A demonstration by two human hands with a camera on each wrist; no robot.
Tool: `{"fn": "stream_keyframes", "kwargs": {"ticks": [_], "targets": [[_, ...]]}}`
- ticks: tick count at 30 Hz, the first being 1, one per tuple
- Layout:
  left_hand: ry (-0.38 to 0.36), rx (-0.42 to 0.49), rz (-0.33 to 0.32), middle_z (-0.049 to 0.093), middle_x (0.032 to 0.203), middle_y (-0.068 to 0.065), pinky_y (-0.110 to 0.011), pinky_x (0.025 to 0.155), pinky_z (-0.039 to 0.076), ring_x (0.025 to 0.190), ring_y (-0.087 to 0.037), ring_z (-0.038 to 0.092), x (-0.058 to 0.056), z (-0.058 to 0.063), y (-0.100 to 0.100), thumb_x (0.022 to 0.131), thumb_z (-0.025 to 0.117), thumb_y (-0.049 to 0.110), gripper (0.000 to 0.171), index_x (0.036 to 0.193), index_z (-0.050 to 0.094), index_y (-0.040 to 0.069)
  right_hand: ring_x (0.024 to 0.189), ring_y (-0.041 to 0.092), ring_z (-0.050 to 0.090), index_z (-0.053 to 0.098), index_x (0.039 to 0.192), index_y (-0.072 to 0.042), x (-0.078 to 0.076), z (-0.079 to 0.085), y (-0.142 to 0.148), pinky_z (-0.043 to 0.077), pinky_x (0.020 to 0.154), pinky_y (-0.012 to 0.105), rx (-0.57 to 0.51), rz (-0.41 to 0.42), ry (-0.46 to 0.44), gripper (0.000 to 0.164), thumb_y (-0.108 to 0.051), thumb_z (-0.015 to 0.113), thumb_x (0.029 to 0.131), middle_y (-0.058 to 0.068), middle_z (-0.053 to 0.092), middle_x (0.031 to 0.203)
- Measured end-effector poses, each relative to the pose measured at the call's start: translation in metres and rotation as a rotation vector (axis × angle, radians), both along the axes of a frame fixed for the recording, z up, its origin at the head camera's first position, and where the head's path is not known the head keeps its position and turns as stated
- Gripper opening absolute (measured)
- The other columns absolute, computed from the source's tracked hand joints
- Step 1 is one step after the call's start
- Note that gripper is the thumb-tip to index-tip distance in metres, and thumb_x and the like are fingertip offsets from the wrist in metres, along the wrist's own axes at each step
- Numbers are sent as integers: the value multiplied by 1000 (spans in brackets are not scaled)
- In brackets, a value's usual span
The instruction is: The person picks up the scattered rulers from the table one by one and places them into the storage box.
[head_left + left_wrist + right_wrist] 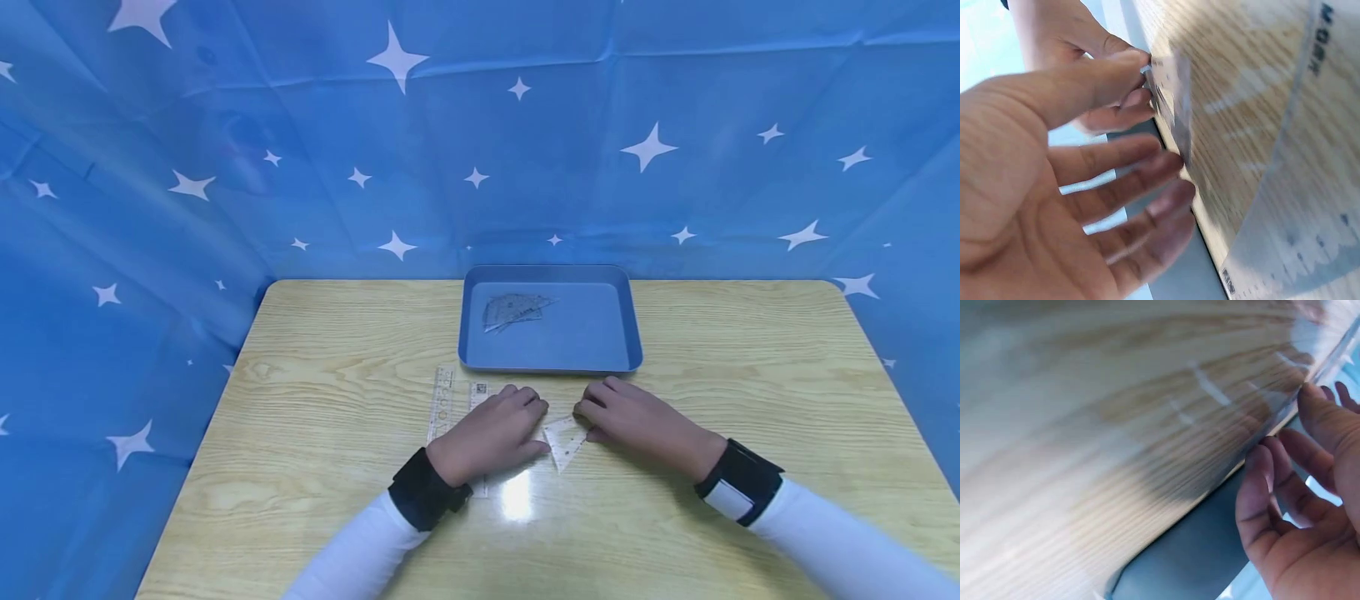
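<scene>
Clear set square point(564, 437) is at six o'clock from the blue tray point(592, 337), pinched by the right hand point(626, 417), left hand point(495, 429) alongside with fingers relaxed; apparent handling step next calls for a steady edge grip.

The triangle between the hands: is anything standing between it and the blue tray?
No visible object stands between the triangle and the tray; only the tray's near rim rises there. The left hand and right hand flank the gap.

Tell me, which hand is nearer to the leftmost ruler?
Left. The left hand is just right of the leftmost ruler; the right hand is farther right, at the triangular ruler.
</scene>
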State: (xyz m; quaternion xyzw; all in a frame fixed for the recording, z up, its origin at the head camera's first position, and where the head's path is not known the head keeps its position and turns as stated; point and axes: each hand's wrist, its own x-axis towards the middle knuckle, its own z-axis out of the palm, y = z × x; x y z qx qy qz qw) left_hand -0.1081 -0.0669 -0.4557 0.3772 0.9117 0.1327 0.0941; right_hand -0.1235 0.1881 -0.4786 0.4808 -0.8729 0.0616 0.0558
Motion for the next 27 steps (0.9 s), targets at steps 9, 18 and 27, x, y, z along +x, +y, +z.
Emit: {"fn": "stream_keyframes", "kwargs": {"ticks": [9, 18, 27], "targets": [[63, -44, 1, 60, 101, 1, -28, 80, 46, 90, -17, 53, 1, -3, 4, 88, 66, 43, 31, 96, 63, 14, 86, 16, 53, 63, 107, -11, -2, -1, -21, 50, 76, 31, -5, -58, 1, 23, -25, 69, 90, 2, 57, 96], [59, -99, 120, 58, 99, -3, -32, 75, 48, 85, -19, 54, -6, -1, 7, 78, 77, 42, 47, 106, 63, 7, 85, 17, 55, 63, 106, -9, -3, -2, -31, 50, 76, 32, 1, -99, 43, 21, -23, 67, 91, 3, 59, 95], [-52, -202, 240, 54, 103, -6, -32, 62, 49, 85, -22, 53, -15, 0, 12, 72, 84, 40, 51, 100, 56, 8, 82, 17, 55, 63, 104, -11, -2, -3, -35, 49, 72, 29, 6, -105, 72, 15, -20, 64, 92, 3, 58, 91]]}}
